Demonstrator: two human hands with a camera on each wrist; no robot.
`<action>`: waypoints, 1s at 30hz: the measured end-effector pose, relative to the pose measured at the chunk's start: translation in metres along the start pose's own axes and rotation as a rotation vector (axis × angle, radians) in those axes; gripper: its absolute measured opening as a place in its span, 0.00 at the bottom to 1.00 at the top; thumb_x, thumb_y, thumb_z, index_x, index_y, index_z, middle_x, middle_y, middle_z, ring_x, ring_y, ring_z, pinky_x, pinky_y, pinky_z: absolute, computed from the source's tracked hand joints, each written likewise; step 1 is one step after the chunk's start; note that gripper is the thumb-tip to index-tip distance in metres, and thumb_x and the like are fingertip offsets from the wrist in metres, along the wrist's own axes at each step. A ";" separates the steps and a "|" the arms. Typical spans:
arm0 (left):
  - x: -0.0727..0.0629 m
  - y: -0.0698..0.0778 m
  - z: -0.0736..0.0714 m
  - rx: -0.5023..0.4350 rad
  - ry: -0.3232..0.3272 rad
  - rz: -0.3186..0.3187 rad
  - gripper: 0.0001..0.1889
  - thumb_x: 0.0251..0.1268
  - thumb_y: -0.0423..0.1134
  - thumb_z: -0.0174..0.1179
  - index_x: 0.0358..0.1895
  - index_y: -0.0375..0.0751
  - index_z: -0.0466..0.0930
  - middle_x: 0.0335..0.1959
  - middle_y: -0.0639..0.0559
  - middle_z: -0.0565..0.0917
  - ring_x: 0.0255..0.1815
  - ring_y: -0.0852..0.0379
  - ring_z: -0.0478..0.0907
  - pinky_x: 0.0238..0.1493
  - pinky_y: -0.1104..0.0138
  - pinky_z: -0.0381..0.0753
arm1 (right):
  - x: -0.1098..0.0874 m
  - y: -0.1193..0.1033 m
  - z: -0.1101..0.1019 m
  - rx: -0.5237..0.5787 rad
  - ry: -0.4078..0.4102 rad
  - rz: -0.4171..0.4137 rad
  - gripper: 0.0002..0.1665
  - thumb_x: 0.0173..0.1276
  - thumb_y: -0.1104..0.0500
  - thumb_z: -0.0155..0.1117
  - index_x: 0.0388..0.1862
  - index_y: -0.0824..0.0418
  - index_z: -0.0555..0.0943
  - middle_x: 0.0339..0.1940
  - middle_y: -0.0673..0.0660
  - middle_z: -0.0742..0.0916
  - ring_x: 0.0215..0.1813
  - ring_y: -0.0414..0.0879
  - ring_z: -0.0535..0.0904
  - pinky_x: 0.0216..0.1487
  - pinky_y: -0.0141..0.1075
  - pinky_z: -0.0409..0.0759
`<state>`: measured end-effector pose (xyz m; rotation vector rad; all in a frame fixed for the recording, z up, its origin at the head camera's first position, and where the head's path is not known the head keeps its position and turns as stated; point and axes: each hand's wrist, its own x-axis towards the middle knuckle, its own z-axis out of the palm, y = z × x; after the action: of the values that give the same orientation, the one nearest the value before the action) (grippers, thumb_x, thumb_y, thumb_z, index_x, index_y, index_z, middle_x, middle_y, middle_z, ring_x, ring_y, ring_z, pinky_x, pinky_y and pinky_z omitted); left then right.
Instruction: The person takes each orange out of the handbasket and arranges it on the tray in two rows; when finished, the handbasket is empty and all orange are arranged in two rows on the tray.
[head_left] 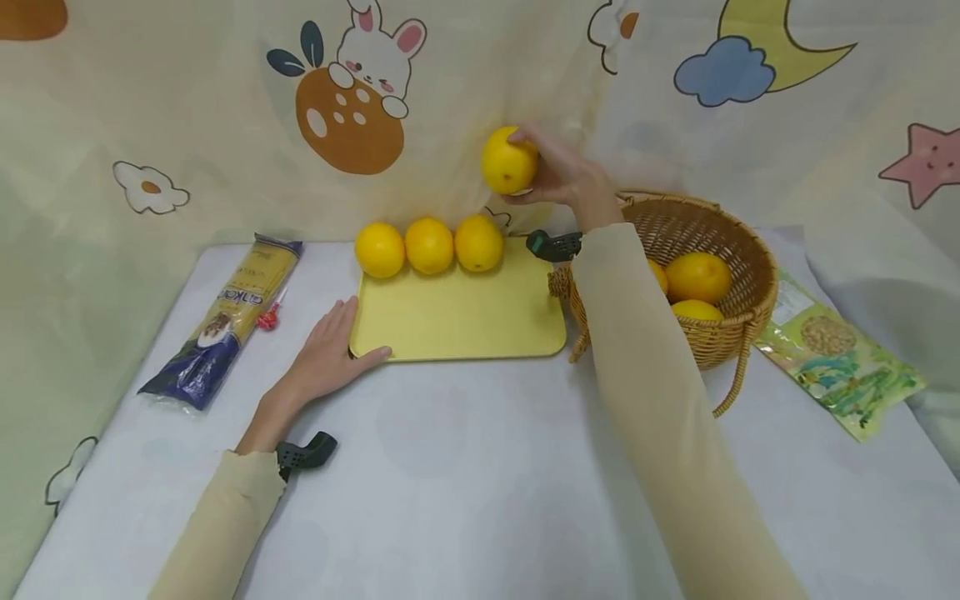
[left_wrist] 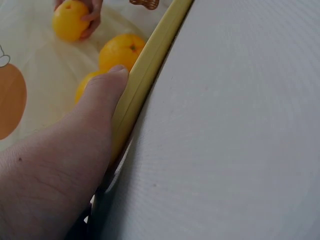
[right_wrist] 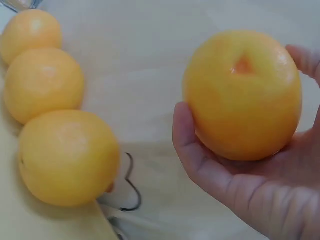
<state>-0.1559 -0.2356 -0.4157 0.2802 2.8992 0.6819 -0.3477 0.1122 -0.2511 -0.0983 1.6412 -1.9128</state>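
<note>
My right hand (head_left: 558, 171) grips an orange (head_left: 507, 162), raised above the back right of a yellow tray (head_left: 457, 321). In the right wrist view the thumb and fingers curl round this held orange (right_wrist: 245, 100). Three more oranges stand in a row along the tray's back edge: a left one (head_left: 379, 250), a middle one (head_left: 430, 246) and a right one (head_left: 480, 243). My left hand (head_left: 326, 354) rests at the tray's front left corner, fingers straight along its side and thumb on the front rim. The left wrist view shows that thumb (left_wrist: 102, 90) against the rim.
A wicker basket (head_left: 738, 242) with several oranges stands right of the tray, partly behind my right forearm. A green printed packet (head_left: 840, 358) lies beyond it. On the left lie a long blue-and-yellow package (head_left: 225, 321) and a red-wrapped lollipop (head_left: 268, 317). A patterned cloth hangs behind.
</note>
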 end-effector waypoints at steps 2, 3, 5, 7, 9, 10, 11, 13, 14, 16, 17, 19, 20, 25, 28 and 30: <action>0.000 0.000 0.000 0.002 -0.001 -0.002 0.58 0.59 0.72 0.52 0.78 0.40 0.31 0.81 0.40 0.40 0.81 0.41 0.36 0.79 0.45 0.39 | 0.004 0.005 0.004 0.008 0.023 -0.018 0.19 0.68 0.50 0.50 0.58 0.46 0.66 0.54 0.55 0.70 0.55 0.55 0.69 0.46 0.44 0.81; 0.000 0.000 0.000 0.000 -0.001 0.001 0.58 0.59 0.72 0.52 0.78 0.40 0.31 0.81 0.40 0.40 0.81 0.41 0.36 0.79 0.44 0.39 | 0.006 0.008 0.006 0.001 0.040 -0.028 0.19 0.68 0.51 0.51 0.57 0.47 0.66 0.54 0.55 0.70 0.55 0.55 0.69 0.47 0.45 0.81; 0.001 -0.001 0.000 0.001 0.001 0.006 0.58 0.59 0.71 0.52 0.78 0.39 0.31 0.81 0.40 0.41 0.81 0.40 0.36 0.79 0.45 0.39 | 0.010 0.015 0.009 -0.023 0.076 -0.054 0.19 0.66 0.52 0.52 0.56 0.48 0.66 0.54 0.54 0.70 0.54 0.55 0.70 0.48 0.47 0.81; 0.001 -0.001 -0.001 0.002 0.003 0.009 0.58 0.60 0.71 0.52 0.78 0.39 0.31 0.81 0.39 0.41 0.81 0.40 0.37 0.79 0.45 0.39 | 0.013 0.022 0.012 -0.022 0.127 -0.074 0.19 0.65 0.53 0.52 0.55 0.47 0.66 0.54 0.54 0.69 0.53 0.54 0.70 0.50 0.48 0.80; 0.001 0.000 -0.002 0.000 0.003 0.015 0.58 0.60 0.71 0.52 0.78 0.39 0.30 0.80 0.39 0.41 0.81 0.39 0.37 0.79 0.44 0.39 | 0.016 0.030 0.015 -0.009 0.190 -0.086 0.20 0.64 0.53 0.52 0.55 0.46 0.65 0.54 0.54 0.70 0.52 0.53 0.70 0.53 0.49 0.79; 0.001 0.000 -0.002 0.001 0.001 0.015 0.58 0.60 0.71 0.52 0.78 0.39 0.30 0.81 0.39 0.40 0.81 0.39 0.37 0.79 0.44 0.39 | 0.017 0.033 0.016 0.006 0.227 -0.090 0.20 0.63 0.53 0.51 0.55 0.45 0.65 0.54 0.53 0.70 0.52 0.53 0.71 0.54 0.50 0.78; 0.002 0.000 -0.002 0.003 -0.001 0.015 0.58 0.60 0.71 0.52 0.78 0.39 0.30 0.81 0.39 0.40 0.81 0.39 0.37 0.79 0.45 0.39 | 0.017 0.035 0.017 0.021 0.261 -0.096 0.20 0.63 0.53 0.51 0.56 0.45 0.65 0.54 0.54 0.70 0.52 0.53 0.71 0.55 0.50 0.77; 0.002 -0.001 -0.002 0.003 -0.006 0.016 0.58 0.60 0.71 0.52 0.78 0.38 0.29 0.81 0.39 0.40 0.81 0.39 0.36 0.79 0.44 0.39 | 0.018 0.039 0.018 0.049 0.320 -0.119 0.21 0.63 0.51 0.50 0.57 0.45 0.66 0.54 0.53 0.71 0.51 0.52 0.72 0.59 0.52 0.76; 0.002 -0.001 -0.002 0.001 -0.007 0.016 0.58 0.60 0.71 0.52 0.78 0.38 0.29 0.80 0.39 0.40 0.81 0.39 0.36 0.79 0.44 0.39 | 0.019 0.040 0.019 0.065 0.340 -0.138 0.22 0.63 0.50 0.51 0.57 0.45 0.67 0.55 0.53 0.72 0.51 0.52 0.72 0.61 0.53 0.76; 0.002 -0.001 -0.003 0.000 -0.006 0.016 0.58 0.60 0.71 0.52 0.78 0.38 0.29 0.80 0.38 0.40 0.81 0.39 0.37 0.79 0.44 0.39 | 0.020 0.039 0.021 0.106 0.360 -0.165 0.22 0.63 0.49 0.51 0.57 0.46 0.69 0.55 0.53 0.72 0.52 0.52 0.72 0.64 0.53 0.74; 0.002 -0.001 -0.003 -0.001 -0.004 0.017 0.58 0.60 0.71 0.52 0.78 0.38 0.30 0.80 0.38 0.40 0.81 0.39 0.37 0.79 0.44 0.39 | 0.020 0.038 0.021 0.134 0.362 -0.175 0.21 0.64 0.48 0.51 0.56 0.46 0.70 0.55 0.53 0.72 0.53 0.52 0.72 0.65 0.53 0.73; 0.002 -0.001 -0.003 -0.003 -0.002 0.018 0.58 0.60 0.70 0.52 0.78 0.37 0.30 0.80 0.38 0.41 0.81 0.39 0.37 0.79 0.44 0.39 | 0.021 0.037 0.022 0.174 0.361 -0.182 0.21 0.64 0.47 0.52 0.56 0.45 0.70 0.55 0.53 0.73 0.53 0.52 0.73 0.67 0.53 0.72; 0.002 -0.002 -0.003 -0.002 -0.003 0.019 0.58 0.60 0.70 0.52 0.78 0.37 0.30 0.80 0.38 0.41 0.81 0.38 0.37 0.79 0.43 0.39 | 0.021 0.037 0.023 0.185 0.373 -0.178 0.20 0.64 0.47 0.54 0.56 0.45 0.71 0.54 0.53 0.73 0.52 0.52 0.73 0.67 0.53 0.72; 0.002 -0.002 -0.003 0.004 -0.015 0.012 0.58 0.60 0.71 0.52 0.78 0.37 0.29 0.80 0.38 0.40 0.81 0.39 0.36 0.79 0.44 0.39 | 0.024 0.043 0.025 0.112 0.505 -0.185 0.28 0.63 0.43 0.64 0.61 0.42 0.69 0.54 0.51 0.75 0.49 0.48 0.75 0.63 0.51 0.78; 0.002 0.000 -0.004 0.004 -0.016 0.008 0.58 0.61 0.71 0.52 0.78 0.37 0.29 0.80 0.38 0.40 0.81 0.39 0.36 0.79 0.43 0.39 | 0.026 0.049 0.025 0.052 0.597 -0.162 0.36 0.58 0.42 0.69 0.63 0.41 0.64 0.56 0.50 0.73 0.49 0.46 0.76 0.59 0.50 0.81; 0.002 0.000 -0.003 0.003 -0.016 0.007 0.58 0.60 0.71 0.52 0.78 0.37 0.29 0.80 0.38 0.40 0.81 0.39 0.36 0.79 0.44 0.39 | 0.027 0.053 0.025 0.044 0.629 -0.150 0.38 0.57 0.42 0.70 0.62 0.41 0.62 0.57 0.49 0.72 0.49 0.46 0.77 0.58 0.50 0.82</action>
<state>-0.1583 -0.2363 -0.4132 0.2954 2.8853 0.6738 -0.3382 0.0746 -0.3030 0.4542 2.0268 -2.2361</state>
